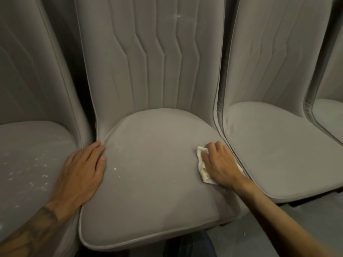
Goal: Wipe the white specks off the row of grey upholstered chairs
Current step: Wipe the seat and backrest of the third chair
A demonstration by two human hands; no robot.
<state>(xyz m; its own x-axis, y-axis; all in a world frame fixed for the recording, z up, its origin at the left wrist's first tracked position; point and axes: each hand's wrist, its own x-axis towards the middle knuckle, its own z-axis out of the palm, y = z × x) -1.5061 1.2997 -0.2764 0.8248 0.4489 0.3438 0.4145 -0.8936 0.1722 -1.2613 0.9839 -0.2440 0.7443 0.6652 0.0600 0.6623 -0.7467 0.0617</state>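
Observation:
A row of grey upholstered chairs fills the view. The middle chair's seat [154,173] carries a few white specks [115,169] near its left side, and its backrest has a small white mark [177,16] high up. My right hand [220,162] grips a crumpled white cloth [203,169] and presses it on the seat's right side. My left hand [83,173] lies flat on the seat's left edge with straight fingers. The left chair's seat [31,160] is dotted with several white specks [37,175].
The chair on the right [274,145] shows no obvious specks, and a further chair [330,115] peeks in at the far right. Grey floor [250,234] lies below the seats at lower right, with a tiny white crumb on it.

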